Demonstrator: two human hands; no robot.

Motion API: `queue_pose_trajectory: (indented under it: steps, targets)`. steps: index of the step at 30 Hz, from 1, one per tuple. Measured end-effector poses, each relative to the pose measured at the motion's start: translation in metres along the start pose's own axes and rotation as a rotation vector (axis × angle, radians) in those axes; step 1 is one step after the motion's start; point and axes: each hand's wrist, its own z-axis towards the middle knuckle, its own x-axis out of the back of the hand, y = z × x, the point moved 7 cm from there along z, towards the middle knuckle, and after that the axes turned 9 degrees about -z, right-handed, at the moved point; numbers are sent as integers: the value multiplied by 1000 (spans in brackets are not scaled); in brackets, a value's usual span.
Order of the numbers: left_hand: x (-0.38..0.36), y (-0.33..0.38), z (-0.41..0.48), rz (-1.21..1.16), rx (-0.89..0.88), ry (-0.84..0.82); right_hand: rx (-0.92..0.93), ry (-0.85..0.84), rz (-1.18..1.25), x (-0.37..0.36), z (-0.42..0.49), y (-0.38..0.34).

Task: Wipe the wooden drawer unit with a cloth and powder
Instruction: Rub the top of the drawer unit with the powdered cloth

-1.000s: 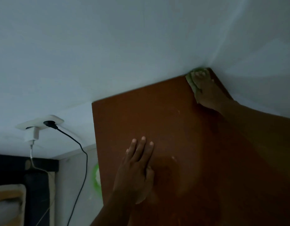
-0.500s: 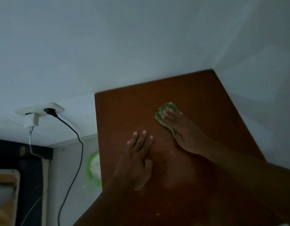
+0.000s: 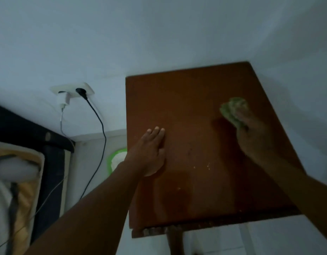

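1. Wooden drawer unit (image 3: pixel 195 111): I see its reddish-brown top from above, filling the centre and right of the frame, with its far edge against the pale wall (image 3: pixel 140 34) and its near edge low in the frame.
2. My left hand (image 3: pixel 149 153) lies flat on the top, left of centre, palm down, fingers straight and held close together, pointing toward the upper part of the frame.
3. My right hand (image 3: pixel 250 129) is at the right side of the top, blurred, fingers curled down over a green cloth (image 3: pixel 232 109) and pressing it against the wood; the cloth bunches out beyond the fingertips toward the upper left.
4. A few pale specks of powder (image 3: pixel 208 165) sit on the wood between the two hands, lower centre.
5. In the left part of the frame, a wall socket (image 3: pixel 72 90) carries a white charger (image 3: pixel 64 100) and a black plug whose black cable (image 3: pixel 102 137) hangs down toward the floor.
6. Just left of the unit's left edge, a round green-rimmed object (image 3: pixel 116 160) shows partly on the floor; I cannot tell what it is.
7. At the far left edge lies something padded in white and yellow (image 3: pixel 15 181) beside a dark frame.
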Motion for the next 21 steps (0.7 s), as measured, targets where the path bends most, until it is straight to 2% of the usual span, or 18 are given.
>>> queue_pose_trajectory:
  steps: [2, 4, 6, 8, 12, 18, 21]
  targets:
    - [-18, -19, -45, 9, 12, 68, -234, 15, -57, 21, -3, 41]
    - [-41, -34, -93, -17, 29, 138, -323, -45, -170, 22, -24, 56]
    - [-60, -43, -129, -40, 17, 230, -354, -24, -311, 12, -56, 47]
    - [-76, -48, -157, -70, 5, 276, -412, 3, -322, -5, -86, 23]
    - [-87, -52, -176, -136, -9, 294, -357, 11, -355, -43, -120, -49]
    - [-81, -62, -179, -60, -46, 242, -171, -10, -105, -118, -125, -162]
    - [-83, -69, -191, -5, -69, 190, -10, -171, 24, -151, -116, -219]
